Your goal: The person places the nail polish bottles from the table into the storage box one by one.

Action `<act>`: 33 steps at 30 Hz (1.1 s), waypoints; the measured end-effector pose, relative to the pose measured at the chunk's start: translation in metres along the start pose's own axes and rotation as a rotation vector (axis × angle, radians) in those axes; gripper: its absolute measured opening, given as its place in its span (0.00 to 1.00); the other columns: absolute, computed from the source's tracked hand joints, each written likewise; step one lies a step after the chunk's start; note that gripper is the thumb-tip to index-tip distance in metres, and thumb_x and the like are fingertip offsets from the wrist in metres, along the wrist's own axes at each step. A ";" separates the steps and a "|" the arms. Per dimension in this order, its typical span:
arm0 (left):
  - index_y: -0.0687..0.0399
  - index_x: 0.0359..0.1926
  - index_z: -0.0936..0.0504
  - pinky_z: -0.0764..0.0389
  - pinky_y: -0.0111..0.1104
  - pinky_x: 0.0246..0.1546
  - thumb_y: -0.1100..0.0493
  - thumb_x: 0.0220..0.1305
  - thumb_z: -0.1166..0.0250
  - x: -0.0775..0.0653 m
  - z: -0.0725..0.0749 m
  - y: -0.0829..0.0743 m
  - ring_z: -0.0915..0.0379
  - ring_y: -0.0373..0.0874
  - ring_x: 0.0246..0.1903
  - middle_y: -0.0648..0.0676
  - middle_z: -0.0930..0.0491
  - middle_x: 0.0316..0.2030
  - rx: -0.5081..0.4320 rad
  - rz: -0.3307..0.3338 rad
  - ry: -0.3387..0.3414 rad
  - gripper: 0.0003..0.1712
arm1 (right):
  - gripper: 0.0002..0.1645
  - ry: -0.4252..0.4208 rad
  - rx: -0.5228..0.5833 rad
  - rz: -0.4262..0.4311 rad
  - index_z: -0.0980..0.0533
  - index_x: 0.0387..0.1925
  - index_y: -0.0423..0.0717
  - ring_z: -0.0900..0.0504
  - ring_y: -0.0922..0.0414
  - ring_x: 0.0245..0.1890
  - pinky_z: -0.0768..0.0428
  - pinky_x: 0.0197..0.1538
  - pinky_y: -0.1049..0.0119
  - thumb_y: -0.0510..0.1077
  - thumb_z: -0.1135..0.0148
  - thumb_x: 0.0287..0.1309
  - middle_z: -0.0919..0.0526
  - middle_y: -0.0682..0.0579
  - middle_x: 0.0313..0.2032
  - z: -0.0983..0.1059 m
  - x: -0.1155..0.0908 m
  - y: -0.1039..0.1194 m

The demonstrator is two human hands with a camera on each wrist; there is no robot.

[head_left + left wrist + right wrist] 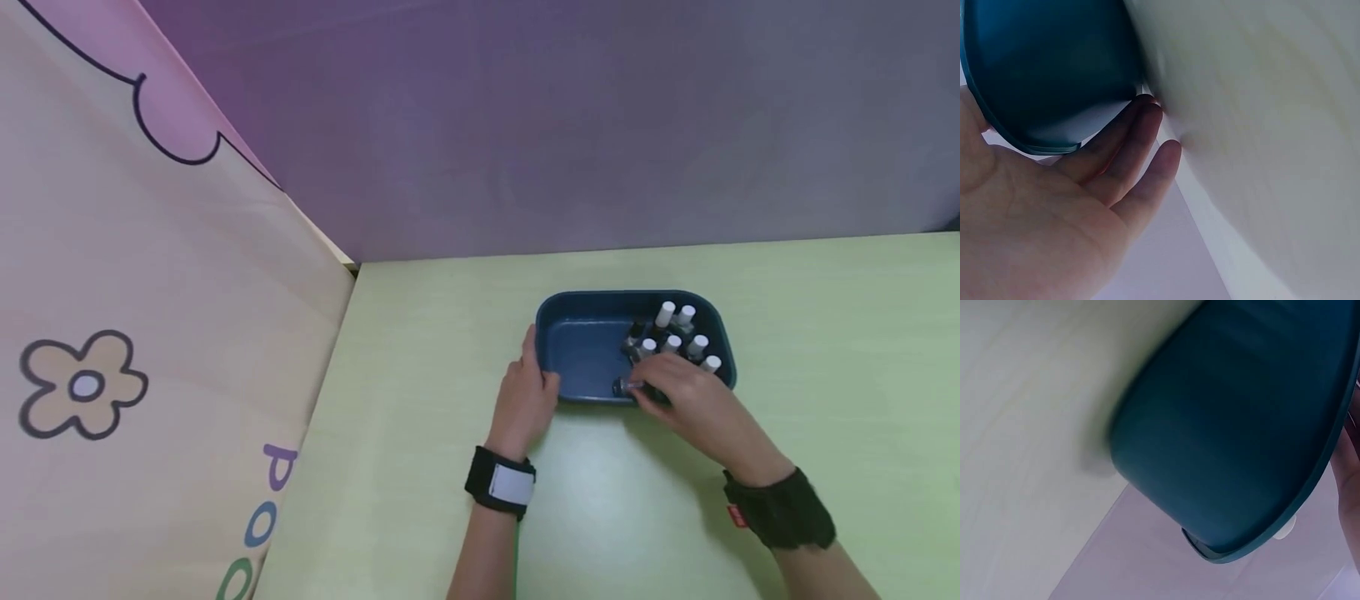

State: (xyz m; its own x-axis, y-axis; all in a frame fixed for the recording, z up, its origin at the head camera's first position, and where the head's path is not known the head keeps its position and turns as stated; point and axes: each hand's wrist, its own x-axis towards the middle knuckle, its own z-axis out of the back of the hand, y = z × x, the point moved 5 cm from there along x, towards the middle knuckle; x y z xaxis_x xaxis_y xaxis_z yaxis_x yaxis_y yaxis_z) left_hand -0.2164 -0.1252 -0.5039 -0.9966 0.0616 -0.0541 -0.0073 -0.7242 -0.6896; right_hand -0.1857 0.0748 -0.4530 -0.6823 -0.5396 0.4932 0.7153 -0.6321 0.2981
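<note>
A dark blue rectangular tray point(585, 358) with raised walls rests on the table. My left hand point(523, 400) holds its near left corner, thumb at the front wall and fingers along the left side; the left wrist view shows those fingers point(1141, 144) against its outside. Over the tray's near right part, my right hand point(686, 396) pinches a small glass bottle point(627, 387), which lies tipped with its base pointing left. My fingers hide its cap end. Several small white-capped bottles point(671, 343), like nail polish bottles, stand grouped in the tray's right half.
The pale green table point(420, 433) spreads around the tray. Behind it rises a purple-grey backdrop point(600, 133). At the left hangs a pale cloth point(187, 317) with a flower and letters. In the right wrist view, the tray's outer wall point(1222, 437) fills the middle.
</note>
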 end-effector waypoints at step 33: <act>0.58 0.72 0.47 0.31 0.44 0.55 0.45 0.70 0.51 0.010 0.001 0.021 0.32 0.55 0.57 0.63 0.30 0.59 0.168 -0.049 -0.084 0.36 | 0.40 -0.129 -0.138 -0.240 0.24 0.48 0.37 0.36 0.38 0.56 0.36 0.58 0.48 0.66 0.67 0.65 0.28 0.37 0.52 0.021 -0.034 -0.013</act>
State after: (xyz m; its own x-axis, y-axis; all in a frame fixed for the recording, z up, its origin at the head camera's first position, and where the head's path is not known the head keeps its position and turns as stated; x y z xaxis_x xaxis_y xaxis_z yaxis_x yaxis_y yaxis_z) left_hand -0.2268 -0.1409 -0.5179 -0.9980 0.0475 0.0422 -0.0630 -0.8267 -0.5591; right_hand -0.1686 0.1136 -0.4564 -0.7981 -0.2960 0.5247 0.5028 -0.8071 0.3095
